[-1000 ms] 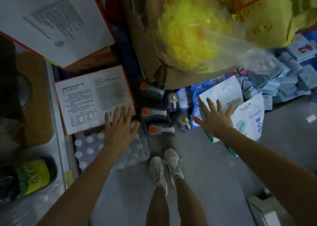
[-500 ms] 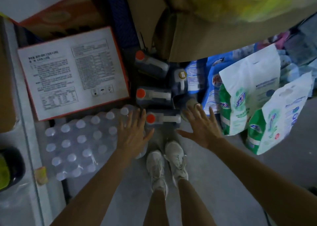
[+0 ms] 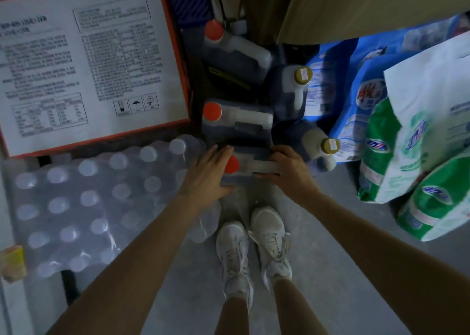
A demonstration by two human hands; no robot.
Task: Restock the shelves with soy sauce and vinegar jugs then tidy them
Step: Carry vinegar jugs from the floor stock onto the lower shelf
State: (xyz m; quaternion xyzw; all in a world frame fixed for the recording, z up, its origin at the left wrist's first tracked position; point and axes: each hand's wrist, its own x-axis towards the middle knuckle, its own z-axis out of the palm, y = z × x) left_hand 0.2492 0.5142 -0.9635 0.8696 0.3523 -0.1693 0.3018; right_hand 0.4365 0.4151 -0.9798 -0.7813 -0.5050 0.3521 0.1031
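Both hands — left [image 3: 207, 174], right [image 3: 288, 172] — on nearest jug [image 3: 250, 167], floor [image 3: 330, 233] behind

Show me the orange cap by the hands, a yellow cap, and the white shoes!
Orange cap [image 3: 232, 164], head view, its round top.
Yellow cap [image 3: 329, 146], head view, its top sticker.
White shoes [image 3: 270, 229], head view, the right shoe's toe.

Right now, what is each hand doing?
Left hand: open, fingers spread against the nearest red-capped jug, by its cap.
Right hand: closed on that jug's handle.
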